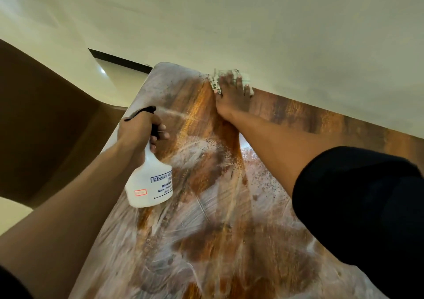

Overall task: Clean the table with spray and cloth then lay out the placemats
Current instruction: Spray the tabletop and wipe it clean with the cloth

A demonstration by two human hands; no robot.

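The left hand [137, 126] holds a white spray bottle [150, 179] over the streaked wooden tabletop [206, 241], fingers [161, 133] curled round its trigger, while the right hand [232, 96], fingers spread, presses a cloth [229, 78] flat at the far edge beside the wall [252, 23].

We found the wooden table [206, 241] bare across its whole near stretch, streaked only with wet smears, so a hand could pass freely there. Our left hand [140, 129] with the spray bottle [150, 181] hung over the left edge. Our right hand [231, 94] pressed the cloth [243, 78] against the wall [298, 46], which closed off the far side.
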